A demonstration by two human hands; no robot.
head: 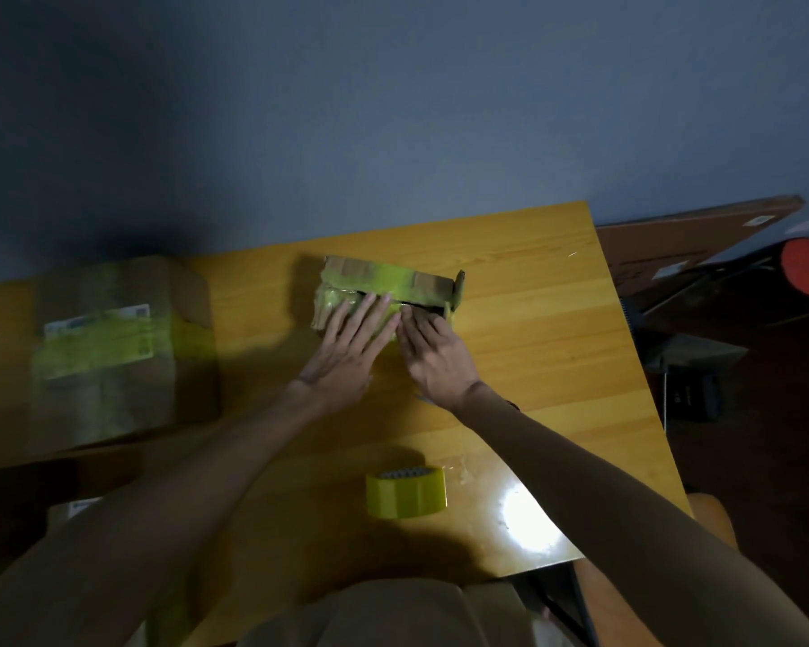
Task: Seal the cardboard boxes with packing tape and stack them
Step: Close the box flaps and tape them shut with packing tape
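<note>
Tape, yellow-green and wrinkled, covers much of the small box (pixel 384 277), which sits near the middle of the tabletop (pixel 533 366), towards its far edge. A dark slit shows along the top seam towards the right end, and a short flap stands up at that end, so I judge the sealing unfinished.

The left hand (pixel 346 347) lies flat on the near top of the box, fingers straight and spread, pressing down. The right hand (pixel 433 352) is just beside it, fingers extended and holding nothing, fingertips on the tape at the seam. The two hands nearly touch.

To do this step well, the left hand should pin the box while the right rubs the strip outward along the seam towards the gaping end, closing the flaps before the tape sticks. The creases call for firm, slow strokes from the centre outward. The upright flap likely needs folding in and another strip over it.

By count:
- One tape roll (pixel 405 492), standing free on the near part of the tabletop, well apart from both hands.
- Two boxes plainly visible: the small one, and a large box (pixel 122 347) at the left, taped across a label on top, well apart from the small one.
- A pale shape at the lower left edge may be a third box, but it is too dim to tell.

Nothing is stacked yet.
</note>
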